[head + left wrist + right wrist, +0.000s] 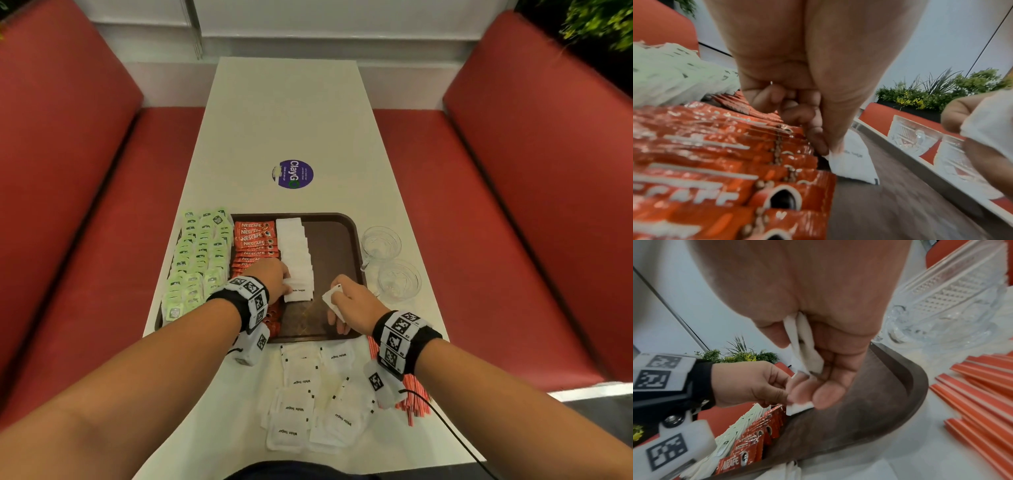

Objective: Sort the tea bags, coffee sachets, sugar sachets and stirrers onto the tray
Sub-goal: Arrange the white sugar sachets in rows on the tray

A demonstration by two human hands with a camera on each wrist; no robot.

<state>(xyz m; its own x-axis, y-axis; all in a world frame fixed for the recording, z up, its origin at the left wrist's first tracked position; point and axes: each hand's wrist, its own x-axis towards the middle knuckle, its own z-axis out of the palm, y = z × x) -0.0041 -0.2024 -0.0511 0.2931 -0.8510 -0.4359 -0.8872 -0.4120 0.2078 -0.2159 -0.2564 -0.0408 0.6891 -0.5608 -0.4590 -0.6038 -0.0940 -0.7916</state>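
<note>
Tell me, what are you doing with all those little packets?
A person is sorting drink packets onto a brown tray. Green tea bags, red coffee packets and a row of white sugar packets are lined up there. The left hand pinches the nearest sugar packet in the row, and the right hand holds more sugar packets above the tray. More sugar and the red stirrers wait on the table.

i count one tray point(337, 236), two glass cups point(381, 242), and about eight loose sugar sachets point(310, 394) on my worktop point(284, 120).

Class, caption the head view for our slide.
Left hand places a sugar sachet on the tray; right hand holds more.
</note>
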